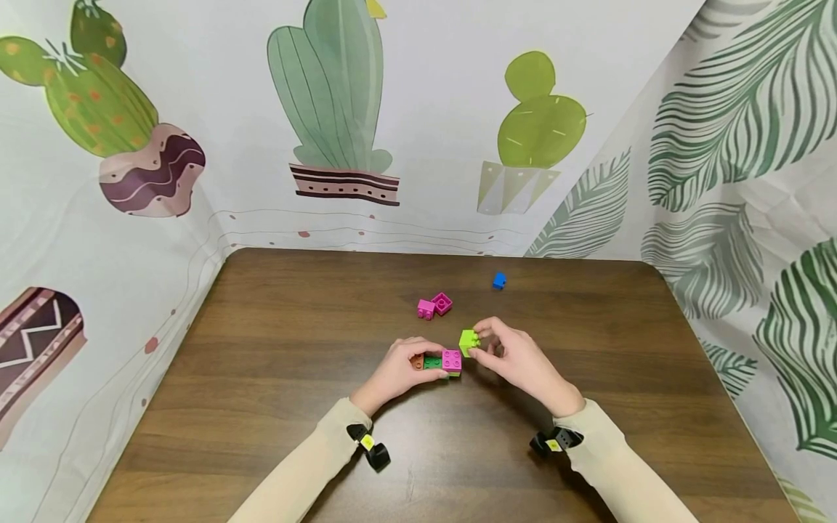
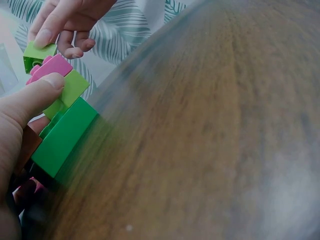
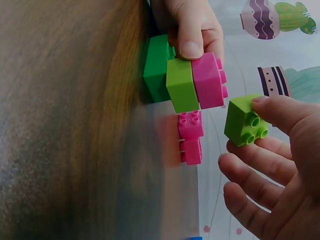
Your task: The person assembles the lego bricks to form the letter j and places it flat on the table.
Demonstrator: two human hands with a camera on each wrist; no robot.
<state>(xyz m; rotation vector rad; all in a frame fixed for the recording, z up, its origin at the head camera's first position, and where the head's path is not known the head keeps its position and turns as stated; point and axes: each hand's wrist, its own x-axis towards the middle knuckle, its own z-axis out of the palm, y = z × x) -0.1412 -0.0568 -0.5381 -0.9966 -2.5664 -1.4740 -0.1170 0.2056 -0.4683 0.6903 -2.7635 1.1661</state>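
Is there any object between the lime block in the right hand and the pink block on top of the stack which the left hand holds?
Nothing visible stands between them: only a gap separates the lime block from the pink block. The loose pink blocks lie farther back on the table.

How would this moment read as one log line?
left hand: grips brick stack | right hand: pinches lime brick, apart from stack | table: two pink bricks, blue brick

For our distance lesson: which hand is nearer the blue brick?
Right. In the head view, the right hand is below the blue brick; the left hand is farther, below and left.
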